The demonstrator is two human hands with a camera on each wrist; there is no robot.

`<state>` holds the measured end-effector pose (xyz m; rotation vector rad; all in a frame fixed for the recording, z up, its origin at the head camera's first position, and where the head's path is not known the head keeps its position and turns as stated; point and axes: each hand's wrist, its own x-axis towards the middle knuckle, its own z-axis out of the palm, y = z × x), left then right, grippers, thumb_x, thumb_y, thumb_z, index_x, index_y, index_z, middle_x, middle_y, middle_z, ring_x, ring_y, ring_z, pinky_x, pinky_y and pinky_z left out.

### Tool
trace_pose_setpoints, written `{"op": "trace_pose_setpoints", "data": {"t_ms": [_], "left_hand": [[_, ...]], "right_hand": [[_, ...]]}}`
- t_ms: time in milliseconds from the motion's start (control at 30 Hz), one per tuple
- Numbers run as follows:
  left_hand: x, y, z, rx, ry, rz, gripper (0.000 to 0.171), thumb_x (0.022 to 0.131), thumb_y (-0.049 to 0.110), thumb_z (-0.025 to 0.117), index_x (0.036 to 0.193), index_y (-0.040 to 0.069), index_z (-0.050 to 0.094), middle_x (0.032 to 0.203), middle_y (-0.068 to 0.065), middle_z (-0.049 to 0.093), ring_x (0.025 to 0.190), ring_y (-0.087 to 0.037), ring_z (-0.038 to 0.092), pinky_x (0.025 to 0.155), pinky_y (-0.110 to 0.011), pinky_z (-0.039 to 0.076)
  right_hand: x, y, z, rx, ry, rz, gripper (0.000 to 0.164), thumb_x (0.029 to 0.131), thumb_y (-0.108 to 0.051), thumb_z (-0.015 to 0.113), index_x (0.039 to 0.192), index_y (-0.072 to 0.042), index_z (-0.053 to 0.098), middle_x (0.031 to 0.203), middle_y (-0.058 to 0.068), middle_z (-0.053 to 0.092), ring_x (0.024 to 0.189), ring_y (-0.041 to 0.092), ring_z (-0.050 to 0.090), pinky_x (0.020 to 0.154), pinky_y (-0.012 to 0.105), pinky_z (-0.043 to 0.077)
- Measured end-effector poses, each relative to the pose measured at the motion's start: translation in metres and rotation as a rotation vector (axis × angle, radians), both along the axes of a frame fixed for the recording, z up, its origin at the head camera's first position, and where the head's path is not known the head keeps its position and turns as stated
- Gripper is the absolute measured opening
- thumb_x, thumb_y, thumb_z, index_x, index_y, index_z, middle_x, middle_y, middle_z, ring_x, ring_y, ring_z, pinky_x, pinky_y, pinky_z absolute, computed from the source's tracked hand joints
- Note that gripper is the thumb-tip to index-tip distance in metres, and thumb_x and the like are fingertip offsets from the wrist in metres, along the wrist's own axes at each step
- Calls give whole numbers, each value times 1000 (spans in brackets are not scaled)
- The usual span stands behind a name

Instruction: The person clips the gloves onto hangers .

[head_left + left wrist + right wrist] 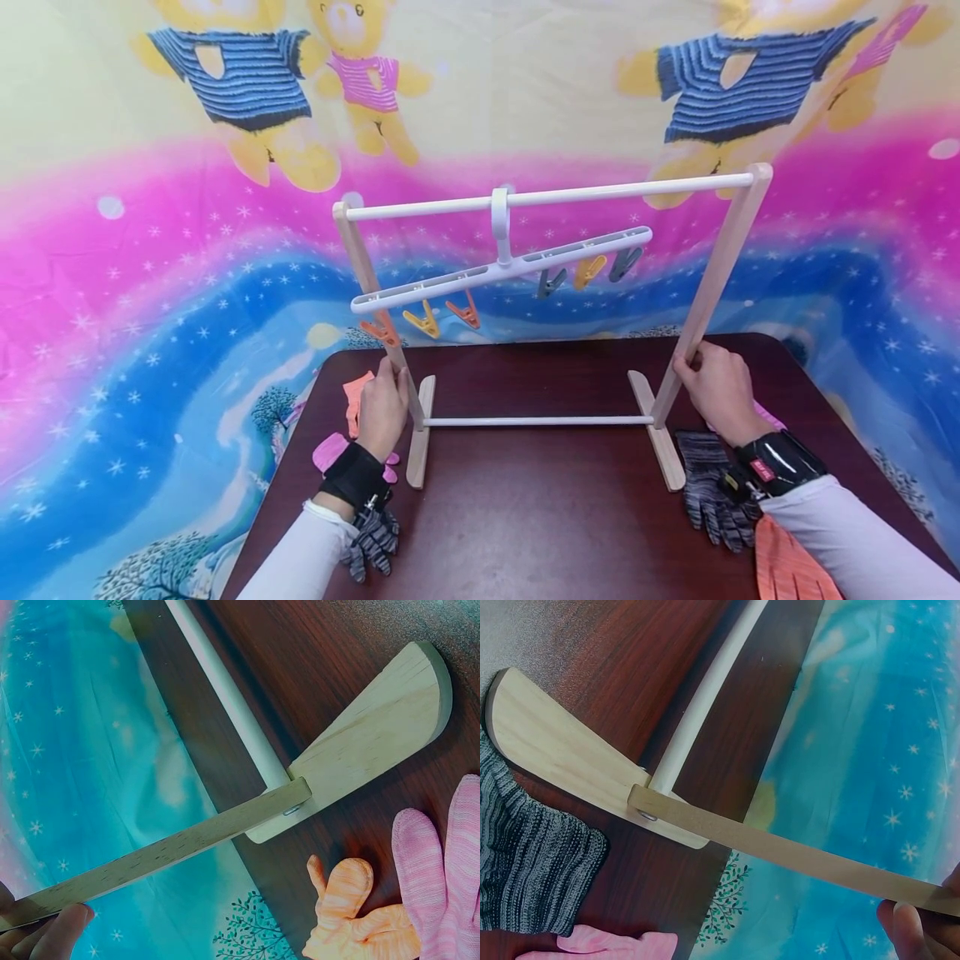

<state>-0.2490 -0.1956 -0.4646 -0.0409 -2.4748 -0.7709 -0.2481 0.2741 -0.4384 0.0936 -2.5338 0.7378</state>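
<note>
A small drying rack with wooden side posts (718, 275) and white crossbars stands on the dark table. My left hand (384, 408) grips the left post, and in the left wrist view its fingers (69, 930) pinch the wood. On the other side my right hand (718, 387) holds the right post, its fingers (906, 926) around the edge. From the top bar (637, 192) hangs a white clip hanger (502, 268), tilted with its left end lower. Orange, yellow and grey clothespins (422, 318) dangle from it with nothing clipped in them.
Left of the rack lie an orange glove (356, 400), a pink glove (330, 450) and a grey striped glove (375, 542). On the right are another grey glove (708, 475), an orange one (791, 562) and a partly hidden pink one (622, 945). A patterned cloth (187, 333) hangs behind the table (525, 517).
</note>
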Motion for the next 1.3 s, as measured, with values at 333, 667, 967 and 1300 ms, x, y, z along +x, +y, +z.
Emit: {"op": "trace_pose_setpoints", "data": {"t_ms": [333, 667, 967, 1300], "left_hand": [[-1, 1, -1, 12, 24, -11, 17, 103, 14, 56, 104, -3, 58, 76, -22, 67, 69, -36, 71, 56, -45, 57], [-2, 3, 0, 22, 21, -14, 17, 103, 14, 57, 105, -3, 59, 76, -21, 67, 69, -35, 71, 56, -44, 57], [-1, 0, 0, 32, 11, -24, 20, 103, 13, 58, 111, -5, 59, 80, -22, 69, 70, -35, 71, 57, -44, 57], [-2, -4, -1, 31, 7, -44, 19, 102, 14, 58, 111, -4, 60, 76, -18, 67, 65, -31, 69, 49, -35, 51]], "right_hand": [[0, 1, 0, -1, 4, -4, 18, 94, -10, 65, 84, 6, 67, 66, 21, 68, 48, 18, 56, 40, 28, 28], [0, 2, 0, 1, 15, -5, 18, 93, -9, 65, 83, 6, 66, 59, 15, 63, 44, 14, 46, 39, 27, 25], [-3, 2, -2, 1, 38, -8, 17, 92, -9, 67, 83, 6, 67, 63, 19, 67, 47, 15, 53, 41, 28, 27], [-5, 0, -5, -2, 34, -11, 17, 92, -10, 67, 84, 6, 67, 63, 20, 67, 47, 17, 54, 41, 28, 27]]}}
